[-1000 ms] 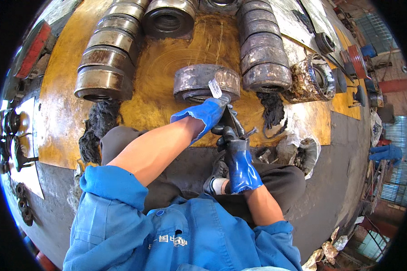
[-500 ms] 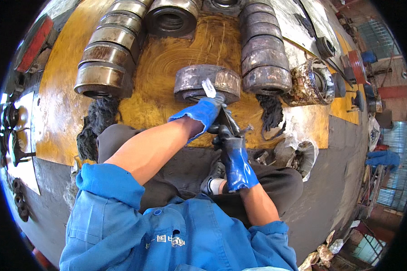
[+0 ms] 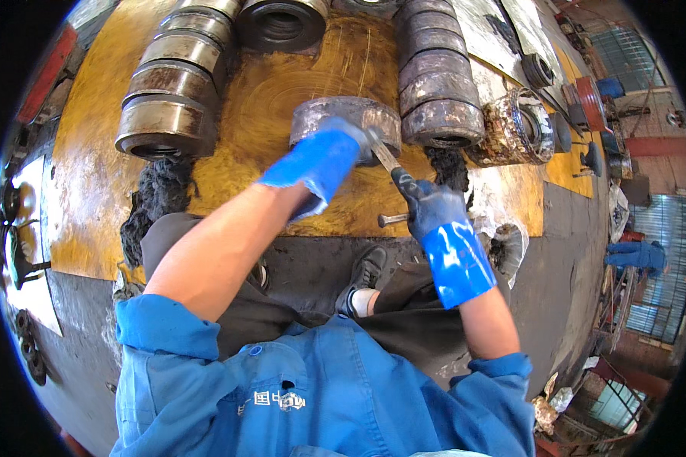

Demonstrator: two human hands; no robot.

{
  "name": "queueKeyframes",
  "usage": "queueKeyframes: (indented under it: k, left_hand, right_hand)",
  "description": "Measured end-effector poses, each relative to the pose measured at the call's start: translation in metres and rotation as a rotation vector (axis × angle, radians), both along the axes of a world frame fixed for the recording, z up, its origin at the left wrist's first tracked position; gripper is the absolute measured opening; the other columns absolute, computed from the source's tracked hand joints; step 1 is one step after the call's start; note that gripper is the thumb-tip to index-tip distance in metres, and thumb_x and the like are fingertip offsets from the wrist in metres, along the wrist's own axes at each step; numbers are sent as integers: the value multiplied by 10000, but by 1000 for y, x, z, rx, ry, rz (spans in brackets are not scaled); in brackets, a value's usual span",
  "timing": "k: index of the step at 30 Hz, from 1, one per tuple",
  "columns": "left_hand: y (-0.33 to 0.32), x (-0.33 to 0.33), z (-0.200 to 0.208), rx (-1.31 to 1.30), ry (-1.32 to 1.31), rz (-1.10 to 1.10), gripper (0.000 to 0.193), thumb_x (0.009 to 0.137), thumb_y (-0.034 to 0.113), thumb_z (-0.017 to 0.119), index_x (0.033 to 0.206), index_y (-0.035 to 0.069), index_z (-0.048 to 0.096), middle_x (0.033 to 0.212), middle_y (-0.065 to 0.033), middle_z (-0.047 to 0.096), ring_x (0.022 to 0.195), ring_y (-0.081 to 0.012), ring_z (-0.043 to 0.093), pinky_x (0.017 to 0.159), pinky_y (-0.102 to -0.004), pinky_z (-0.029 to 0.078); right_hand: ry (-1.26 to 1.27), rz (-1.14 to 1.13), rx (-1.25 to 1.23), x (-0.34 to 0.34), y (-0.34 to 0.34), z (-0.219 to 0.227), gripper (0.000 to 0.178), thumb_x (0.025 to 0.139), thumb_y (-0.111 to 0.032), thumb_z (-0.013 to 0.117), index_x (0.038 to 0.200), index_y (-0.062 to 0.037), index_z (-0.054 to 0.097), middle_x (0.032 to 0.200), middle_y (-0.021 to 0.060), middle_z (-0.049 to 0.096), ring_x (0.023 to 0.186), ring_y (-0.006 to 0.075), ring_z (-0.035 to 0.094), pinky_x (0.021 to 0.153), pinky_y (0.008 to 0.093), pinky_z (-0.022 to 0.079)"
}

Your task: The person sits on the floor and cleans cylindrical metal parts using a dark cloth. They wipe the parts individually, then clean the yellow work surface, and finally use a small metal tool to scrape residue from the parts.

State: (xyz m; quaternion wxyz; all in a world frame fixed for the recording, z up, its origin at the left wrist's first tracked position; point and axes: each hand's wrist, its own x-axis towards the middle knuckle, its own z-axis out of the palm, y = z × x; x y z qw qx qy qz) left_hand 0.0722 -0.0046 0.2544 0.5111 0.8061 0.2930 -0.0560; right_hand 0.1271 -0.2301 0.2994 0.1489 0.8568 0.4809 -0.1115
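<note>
My right hand point(image 3: 434, 204), in a blue and dark rubber glove, is closed round the dark handle of a flat-bladed hand tool point(image 3: 386, 158). The blade points up and left toward a thick worn metal ring point(image 3: 307, 122) lying on the yellow sheet. A short metal rod with a flared end point(image 3: 392, 220) juts out left below that hand; whether I grip it cannot be made out. Over the ring's near side is my left hand point(image 3: 343, 137), also gloved in blue. Its fingers are smeared by motion, close to the blade's tip.
Stacked metal rings form a left row point(image 3: 164, 122) and a right row point(image 3: 440, 114). Another large ring point(image 3: 282, 27) lies beyond. Dark rags point(image 3: 156, 194) sit before the left row. A rusty, greasy cylinder point(image 3: 511, 129) stands right. Someone in blue point(image 3: 636, 255) is far right.
My right hand has moved up and right, bringing the tool's blade into view. My left hand has shifted slightly up and left onto the ring; the white strip by it no longer shows.
</note>
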Motion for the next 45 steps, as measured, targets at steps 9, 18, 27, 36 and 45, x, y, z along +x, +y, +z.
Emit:
queueKeyframes:
  k: [9, 18, 27, 36, 45]
  left_hand:
    - [90, -42, 55, -668, -458, 429, 568, 1078, 462, 546, 1499, 81, 520, 1327, -151, 687, 1254, -246, 628, 1152, -389, 433]
    - [113, -67, 58, -751, -739, 286, 512, 1126, 397, 445, 1511, 61, 475, 1451, -157, 619, 1326, -245, 600, 1137, -361, 462]
    - [127, -78, 60, -958, -824, 341, 468, 1139, 316, 430, 1522, 47, 436, 1486, -177, 586, 1335, -261, 599, 1111, -382, 489]
    - [136, -87, 45, -995, -882, 217, 520, 1157, 300, 341, 1580, -3, 351, 1614, -199, 431, 1516, -274, 397, 1280, -358, 290]
    - [122, -90, 48, -984, -920, 266, 517, 1155, 295, 363, 1583, 5, 345, 1575, -186, 488, 1467, -280, 473, 1245, -355, 349]
  right_hand:
    - [91, -34, -321, -3, 69, 56, 463, 1120, -343, 312, 1374, -149, 647, 1208, 194, 736, 1122, 377, 712, 940, 501, 566]
    - [93, -174, -348, 7, 96, 54, 434, 1052, -253, 418, 1455, -222, 575, 1179, 217, 719, 1080, 394, 704, 899, 493, 570]
    - [144, -83, -402, 10, 113, 63, 402, 1057, -285, 440, 1362, -151, 665, 1224, 214, 717, 1129, 398, 699, 942, 493, 574]
    - [122, -112, -355, 9, 124, 73, 400, 1096, -289, 392, 1380, -169, 646, 1232, 222, 715, 1148, 401, 693, 963, 501, 571]
    - [130, -31, -409, 31, 109, 67, 344, 1037, -201, 494, 1312, -168, 697, 1124, 238, 738, 1021, 387, 734, 856, 484, 598]
